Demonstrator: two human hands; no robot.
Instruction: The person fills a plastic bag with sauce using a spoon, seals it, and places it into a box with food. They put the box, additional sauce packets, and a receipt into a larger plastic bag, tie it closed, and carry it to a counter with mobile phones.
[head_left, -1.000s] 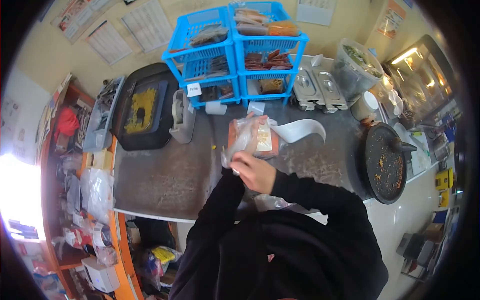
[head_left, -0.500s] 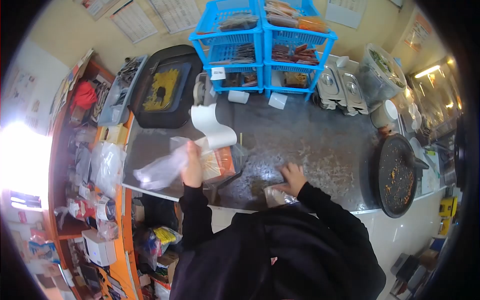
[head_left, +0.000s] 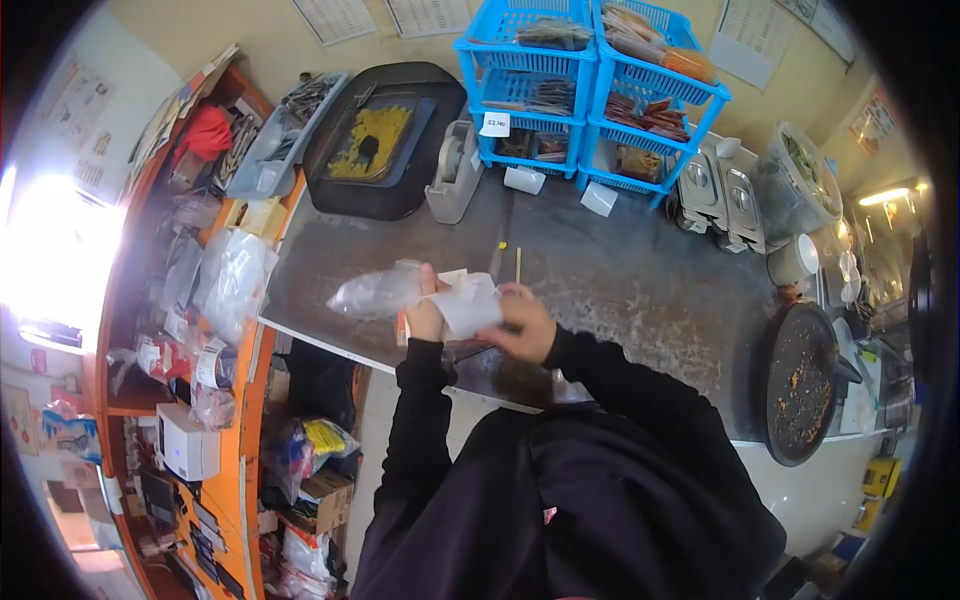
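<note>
Black sleeves (head_left: 425,410) are lying nearest, framing both hands above the dark worktop (head_left: 660,320); the left hand (head_left: 425,315) is closing round a clear plastic bag (head_left: 375,293), thumb up; the right hand (head_left: 527,325) is curling partly shut at the right edge of a white paper (head_left: 468,310), though blur is hiding whether it is pinching; paper and bag are sitting between and beside the hands, near the worktop's front edge, with a sliver of orange (head_left: 402,328) showing beneath. A loose grip could be letting the slick bag slide off that edge; uneven pulling could be creasing or tearing the paper; farther back, a thin stick (head_left: 518,263) and yellow scrap (head_left: 503,245) are lying where they could be snagging or smearing it; the tape dispenser (head_left: 455,180) is standing beyond, well apart.
</note>
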